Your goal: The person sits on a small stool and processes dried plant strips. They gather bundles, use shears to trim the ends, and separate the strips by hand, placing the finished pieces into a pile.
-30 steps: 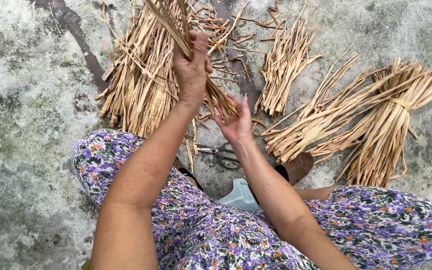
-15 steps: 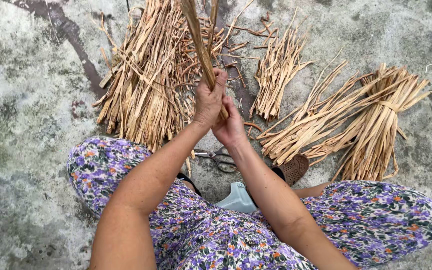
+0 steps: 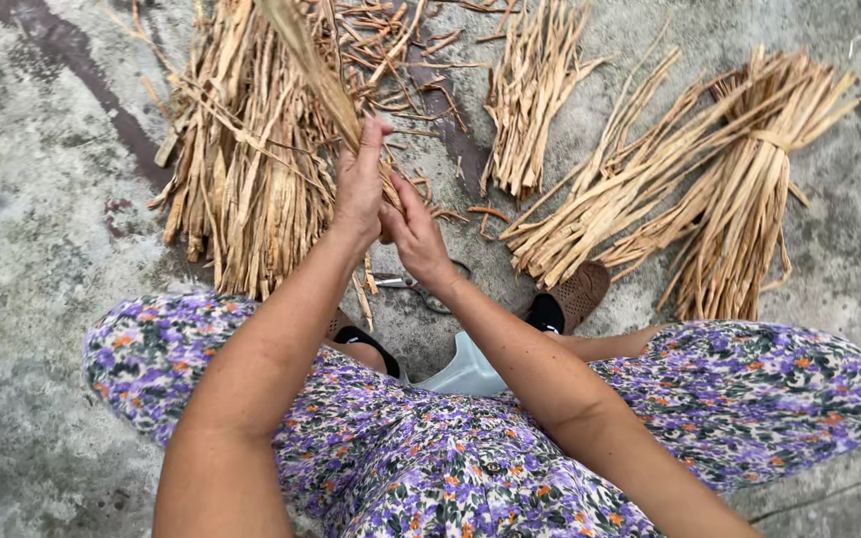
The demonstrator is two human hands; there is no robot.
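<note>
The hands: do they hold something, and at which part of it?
Both hold one dried straw strip. The left hand grips it around its lower part; the right hand pinches the bottom end, just below. Its upper end rises out of view.

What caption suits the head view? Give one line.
Both hands, left hand and right hand, grip a dried straw strip above bundles.
</note>
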